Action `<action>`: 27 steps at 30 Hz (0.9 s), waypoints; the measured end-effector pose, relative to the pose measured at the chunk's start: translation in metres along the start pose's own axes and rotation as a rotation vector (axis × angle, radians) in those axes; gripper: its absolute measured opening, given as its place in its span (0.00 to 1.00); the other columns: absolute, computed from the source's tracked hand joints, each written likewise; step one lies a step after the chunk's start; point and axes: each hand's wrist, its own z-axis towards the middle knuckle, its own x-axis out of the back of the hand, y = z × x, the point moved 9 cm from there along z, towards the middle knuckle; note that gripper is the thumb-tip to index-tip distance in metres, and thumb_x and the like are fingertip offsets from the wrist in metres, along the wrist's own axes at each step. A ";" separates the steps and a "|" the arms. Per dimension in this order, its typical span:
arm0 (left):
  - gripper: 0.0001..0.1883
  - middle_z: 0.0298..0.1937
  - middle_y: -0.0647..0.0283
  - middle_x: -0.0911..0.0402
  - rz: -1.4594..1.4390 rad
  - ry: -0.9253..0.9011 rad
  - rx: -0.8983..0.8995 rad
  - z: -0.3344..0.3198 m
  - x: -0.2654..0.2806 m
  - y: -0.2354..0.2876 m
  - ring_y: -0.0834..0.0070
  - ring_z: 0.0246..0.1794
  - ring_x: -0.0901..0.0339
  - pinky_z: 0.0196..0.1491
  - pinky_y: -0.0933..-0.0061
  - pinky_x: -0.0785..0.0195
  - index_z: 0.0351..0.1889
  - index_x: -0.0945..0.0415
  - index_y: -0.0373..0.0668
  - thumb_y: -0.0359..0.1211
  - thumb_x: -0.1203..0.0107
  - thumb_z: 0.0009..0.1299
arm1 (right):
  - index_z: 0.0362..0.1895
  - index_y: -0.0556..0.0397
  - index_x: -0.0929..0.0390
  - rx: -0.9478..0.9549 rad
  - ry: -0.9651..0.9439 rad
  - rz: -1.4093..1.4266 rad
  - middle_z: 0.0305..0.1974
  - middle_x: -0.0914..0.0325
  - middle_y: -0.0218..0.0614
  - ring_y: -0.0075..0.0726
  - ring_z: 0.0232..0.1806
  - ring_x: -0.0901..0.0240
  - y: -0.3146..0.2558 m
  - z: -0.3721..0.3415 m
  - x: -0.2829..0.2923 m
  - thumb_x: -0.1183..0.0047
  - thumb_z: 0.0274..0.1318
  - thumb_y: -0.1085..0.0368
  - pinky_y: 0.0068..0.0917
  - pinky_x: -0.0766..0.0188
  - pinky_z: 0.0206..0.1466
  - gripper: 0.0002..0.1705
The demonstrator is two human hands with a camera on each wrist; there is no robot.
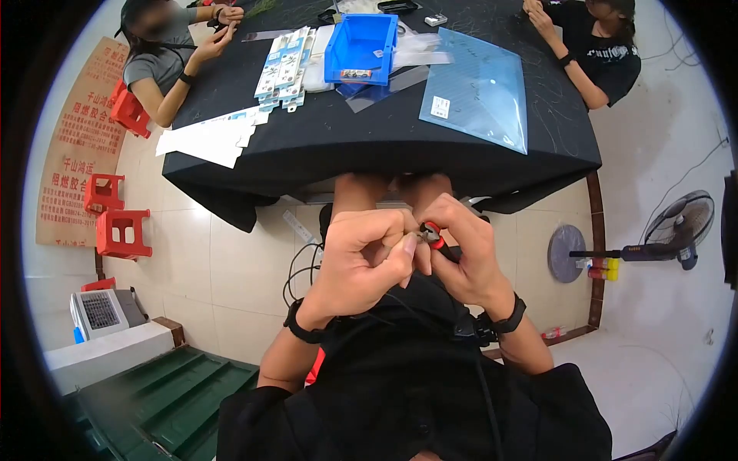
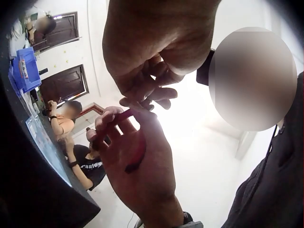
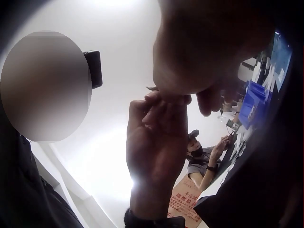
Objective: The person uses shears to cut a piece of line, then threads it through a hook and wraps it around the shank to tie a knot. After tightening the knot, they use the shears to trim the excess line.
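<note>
Both hands meet in front of the chest. My right hand (image 1: pixel 469 257) grips small pliers with red and black handles (image 1: pixel 433 233), their metal tip pointing at the left fingertips. My left hand (image 1: pixel 361 257) has curled fingers, with thumb and index finger pinching something tiny at the plier tip; what it is cannot be made out. In the left wrist view the red handle (image 2: pixel 138 151) crosses the palm of the right hand (image 2: pixel 142 175). In the right wrist view the left hand (image 3: pixel 159 147) touches the right hand's fingers, and the pliers' handles are hidden.
Beyond the hands stands a black-covered table (image 1: pixel 346 138) with a blue bin (image 1: pixel 332 65), printed cards (image 1: pixel 284 65), white sheets (image 1: pixel 204 142) and a blue plastic folder (image 1: pixel 480 92). Two people sit at its far corners. A fan (image 1: pixel 680 223) is at the right, red stools (image 1: pixel 123 234) at the left.
</note>
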 end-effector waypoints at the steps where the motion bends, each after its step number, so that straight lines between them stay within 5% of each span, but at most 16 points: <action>1: 0.18 0.24 0.58 0.25 -0.001 -0.006 -0.003 0.000 0.000 -0.001 0.73 0.22 0.17 0.20 0.79 0.33 0.21 0.41 0.40 0.19 0.51 0.74 | 0.44 0.61 0.24 -0.003 -0.007 -0.003 0.36 0.27 0.44 0.49 0.37 0.29 0.001 -0.001 -0.001 0.40 0.46 0.79 0.39 0.31 0.40 0.18; 12: 0.18 0.26 0.56 0.23 -0.017 0.022 0.032 -0.001 0.004 -0.005 0.75 0.21 0.20 0.23 0.78 0.31 0.21 0.39 0.39 0.23 0.49 0.76 | 0.46 0.60 0.23 -0.087 -0.042 -0.073 0.33 0.24 0.46 0.52 0.32 0.25 0.004 -0.003 -0.001 0.39 0.47 0.78 0.39 0.29 0.36 0.18; 17: 0.20 0.21 0.67 0.33 -0.018 0.107 0.145 0.001 0.006 -0.004 0.82 0.21 0.35 0.26 0.75 0.44 0.22 0.40 0.38 0.26 0.47 0.78 | 0.46 0.58 0.23 -0.108 -0.022 -0.099 0.32 0.23 0.46 0.54 0.33 0.22 0.005 -0.006 0.000 0.38 0.49 0.77 0.38 0.28 0.36 0.17; 20: 0.22 0.19 0.69 0.40 0.198 0.132 0.043 -0.005 0.015 -0.011 0.83 0.20 0.45 0.24 0.73 0.53 0.21 0.43 0.38 0.26 0.46 0.77 | 0.45 0.57 0.23 -0.106 0.006 -0.111 0.30 0.23 0.45 0.54 0.31 0.22 0.006 -0.008 0.002 0.38 0.50 0.77 0.38 0.28 0.34 0.17; 27: 0.22 0.16 0.71 0.47 0.216 0.295 -0.017 -0.011 0.006 -0.011 0.84 0.17 0.52 0.22 0.72 0.59 0.20 0.43 0.39 0.26 0.45 0.77 | 0.41 0.56 0.24 -0.107 0.086 -0.080 0.26 0.26 0.40 0.48 0.23 0.26 0.003 -0.006 0.004 0.39 0.51 0.77 0.33 0.33 0.29 0.12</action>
